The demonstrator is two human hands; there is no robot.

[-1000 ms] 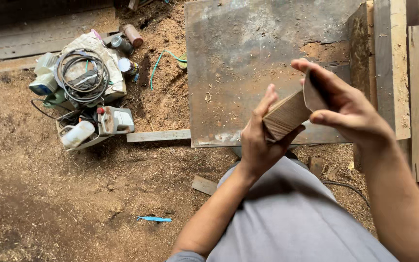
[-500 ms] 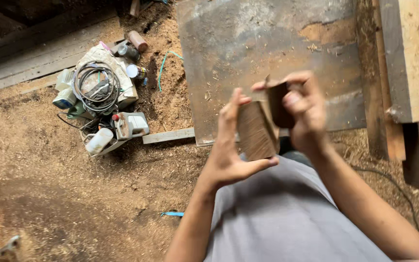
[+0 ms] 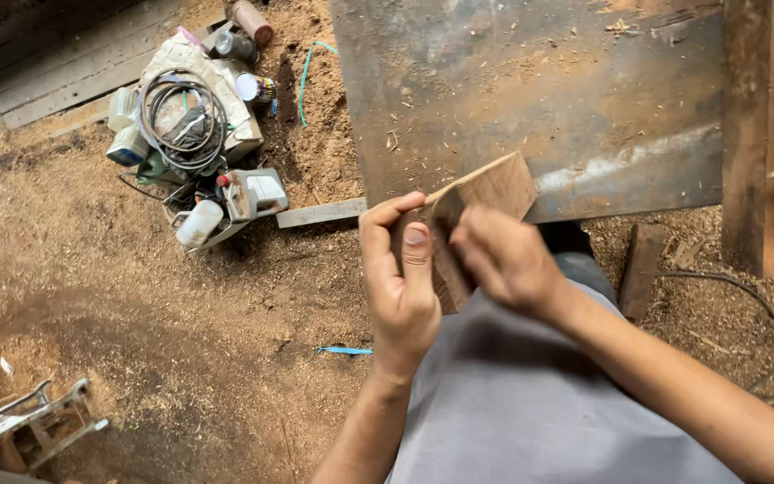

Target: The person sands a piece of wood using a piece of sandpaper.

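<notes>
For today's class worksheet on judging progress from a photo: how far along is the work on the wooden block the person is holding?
Done: the wooden block is cut to a small flat piece, and sawdust covers the ground. In hand: the left hand grips the block's edge while the right hand lies across its face, blurred. Left: the pictures do not show the block's surface finish. The tools lie untouched beside the metal sheet.

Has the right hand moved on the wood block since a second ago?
Yes. The right hand has come down from the wood block's top end, by the metal sheet, onto its lower face.
</notes>
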